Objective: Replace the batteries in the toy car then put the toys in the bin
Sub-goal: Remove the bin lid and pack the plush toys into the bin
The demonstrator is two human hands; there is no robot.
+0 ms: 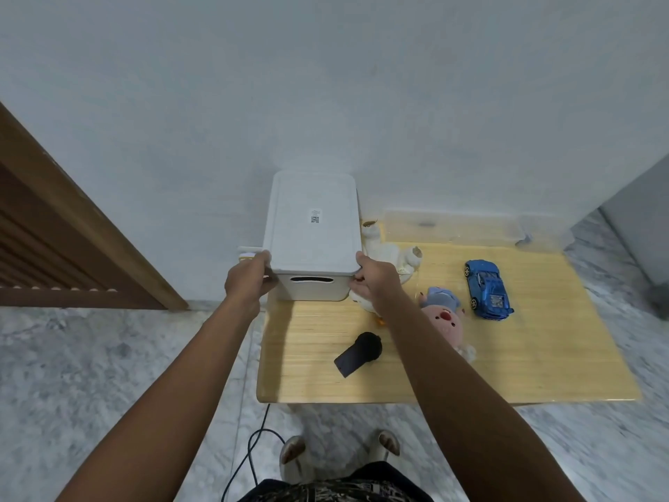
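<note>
A: Where do your hands sit in the head view?

B: Your left hand [249, 275] and right hand [373, 279] curl round the lid [313, 226] edges of the bin [311, 289], at the desk's [543, 356] far-left corner by the wall.

A: And the toys?

B: Car [487, 289] near the right edge, plush [447, 317] beside it; the front strip lies open.

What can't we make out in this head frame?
- Bin contents: head view, the lid covers them.
- Lid label: head view, print too small to read.
- White plush toy: head view, partly behind the bin and the right hand.
- Blue car battery cover: head view, underside faces the table.
- Fingertips of the left hand: head view, tucked at the lid edge.
</note>
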